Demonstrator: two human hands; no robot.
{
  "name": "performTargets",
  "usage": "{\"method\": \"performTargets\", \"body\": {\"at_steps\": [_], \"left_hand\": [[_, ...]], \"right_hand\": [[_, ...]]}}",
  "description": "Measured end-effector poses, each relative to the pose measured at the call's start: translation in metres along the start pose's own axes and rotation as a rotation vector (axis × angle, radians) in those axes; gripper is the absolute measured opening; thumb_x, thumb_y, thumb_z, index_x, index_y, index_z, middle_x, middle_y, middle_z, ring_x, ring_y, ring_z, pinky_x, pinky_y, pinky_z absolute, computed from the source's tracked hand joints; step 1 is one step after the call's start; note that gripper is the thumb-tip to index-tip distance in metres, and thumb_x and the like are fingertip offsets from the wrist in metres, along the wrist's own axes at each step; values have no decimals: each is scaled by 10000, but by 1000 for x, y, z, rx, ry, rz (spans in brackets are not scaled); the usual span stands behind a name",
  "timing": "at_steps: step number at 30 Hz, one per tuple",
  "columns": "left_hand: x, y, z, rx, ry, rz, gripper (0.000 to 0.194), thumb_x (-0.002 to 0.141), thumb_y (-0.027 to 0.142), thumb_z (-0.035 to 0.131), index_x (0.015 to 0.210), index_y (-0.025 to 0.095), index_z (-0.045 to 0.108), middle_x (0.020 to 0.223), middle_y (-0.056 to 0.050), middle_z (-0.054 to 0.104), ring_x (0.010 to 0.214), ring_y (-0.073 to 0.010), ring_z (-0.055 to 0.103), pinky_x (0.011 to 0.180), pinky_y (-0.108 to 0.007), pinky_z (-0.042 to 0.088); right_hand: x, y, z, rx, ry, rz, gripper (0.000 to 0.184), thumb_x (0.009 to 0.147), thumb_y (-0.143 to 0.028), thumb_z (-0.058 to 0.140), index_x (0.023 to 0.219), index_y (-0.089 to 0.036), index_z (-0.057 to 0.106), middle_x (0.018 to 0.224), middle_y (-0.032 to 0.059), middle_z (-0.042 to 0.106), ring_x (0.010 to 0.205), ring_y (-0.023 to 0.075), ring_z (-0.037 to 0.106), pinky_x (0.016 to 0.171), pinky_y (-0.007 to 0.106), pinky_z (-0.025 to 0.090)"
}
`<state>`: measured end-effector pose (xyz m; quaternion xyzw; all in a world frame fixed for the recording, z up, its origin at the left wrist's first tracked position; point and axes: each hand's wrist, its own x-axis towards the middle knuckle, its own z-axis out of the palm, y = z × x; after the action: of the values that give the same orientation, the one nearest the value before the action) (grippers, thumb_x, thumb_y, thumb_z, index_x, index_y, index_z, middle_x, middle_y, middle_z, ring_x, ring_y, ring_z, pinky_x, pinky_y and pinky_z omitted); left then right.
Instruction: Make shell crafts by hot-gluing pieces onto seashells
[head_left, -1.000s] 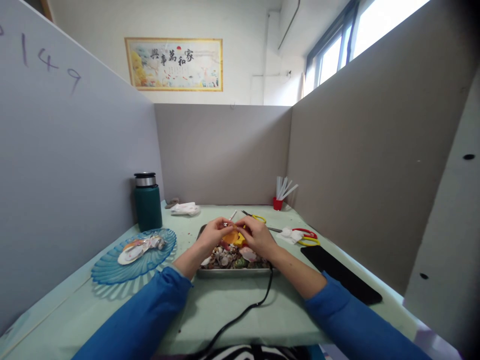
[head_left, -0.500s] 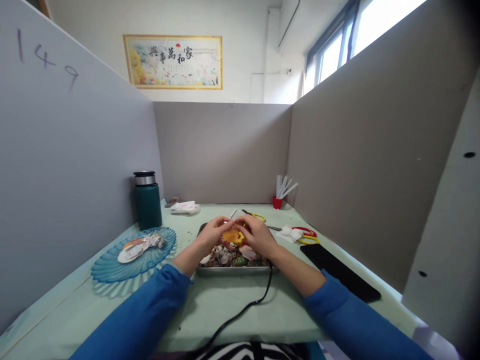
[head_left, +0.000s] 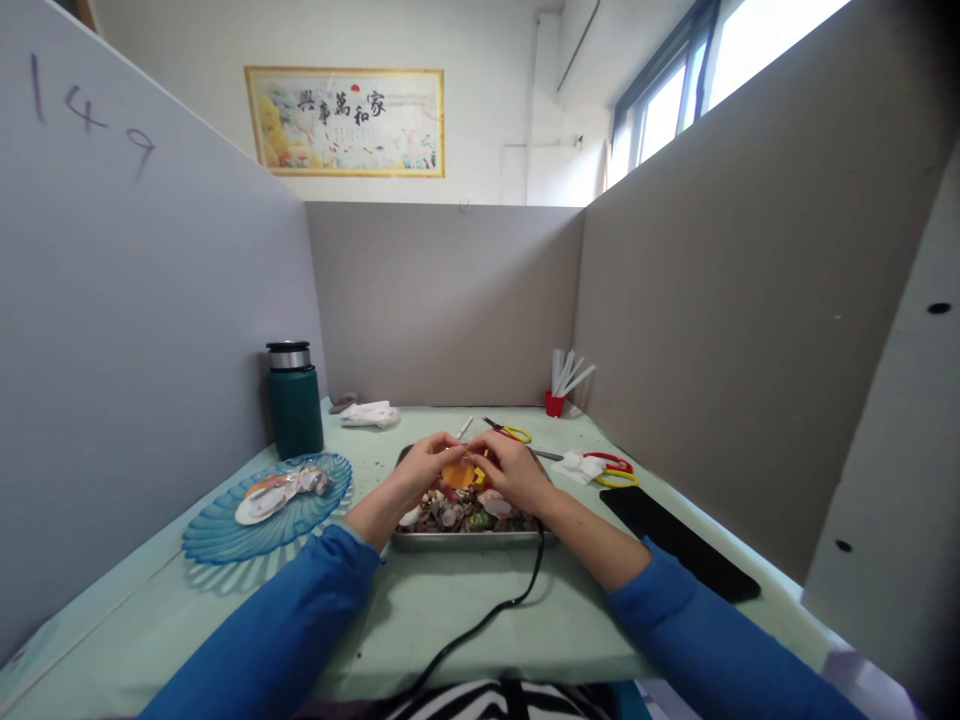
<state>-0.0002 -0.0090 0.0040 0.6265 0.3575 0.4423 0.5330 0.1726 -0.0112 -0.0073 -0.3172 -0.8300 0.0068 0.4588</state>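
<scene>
Both hands meet over a metal tray [head_left: 472, 541] filled with small shells and stones. Between the fingertips is a thin orange shell [head_left: 458, 474], its flat side toward me. My left hand [head_left: 427, 466] pinches it from the left and above. My right hand [head_left: 513, 468] is closed at its upper right edge; whether a smaller piece is also between those fingers is hidden. Just behind the shell a yellow object [head_left: 481, 474] shows in part, mostly covered by my right hand. Larger pale shells [head_left: 495, 503] lie in the tray below.
On the left stand a blue scalloped plate [head_left: 210, 530] holding joined shells [head_left: 274, 497] and a green bottle [head_left: 295, 412]. To the right are scissors [head_left: 616, 468], white tissue [head_left: 577, 466] and a black mat [head_left: 679, 543]. A red cup [head_left: 554, 405] holds white sticks. A black cord [head_left: 480, 625] crosses the front.
The orange shell has tilted and dropped slightly between my fingers. My right fingers have shifted a little, covering more of the yellow object. Everything else stays in place.
</scene>
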Motion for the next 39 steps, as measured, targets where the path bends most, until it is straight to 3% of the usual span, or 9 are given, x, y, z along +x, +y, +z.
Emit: {"method": "performTargets", "body": {"at_steps": [21,30,39], "left_hand": [[0,2,4,81,35,40,303,697,421,618,791,157,502,691,-18,558,591,-134,559,398,-240,498],[3,-4,0,61,-9,40,338,699,454,612,807,154,498,707,-28,566,597,-138,561,362,-216,471],[4,-6,1,67,-29,41,325,699,375,627,910,159,506,756,-29,565,617,-138,571,401,-241,504]], "right_hand": [[0,1,0,-15,31,0,83,841,-199,520,876,-176,591,785,27,592,706,132,530,644,236,393],[1,-3,-1,-4,30,-5,82,841,-206,520,847,-180,597,789,30,603,722,137,539,655,243,397],[1,4,2,12,30,93,79,823,-205,541,820,-174,614,757,19,621,697,128,553,638,232,401]]}}
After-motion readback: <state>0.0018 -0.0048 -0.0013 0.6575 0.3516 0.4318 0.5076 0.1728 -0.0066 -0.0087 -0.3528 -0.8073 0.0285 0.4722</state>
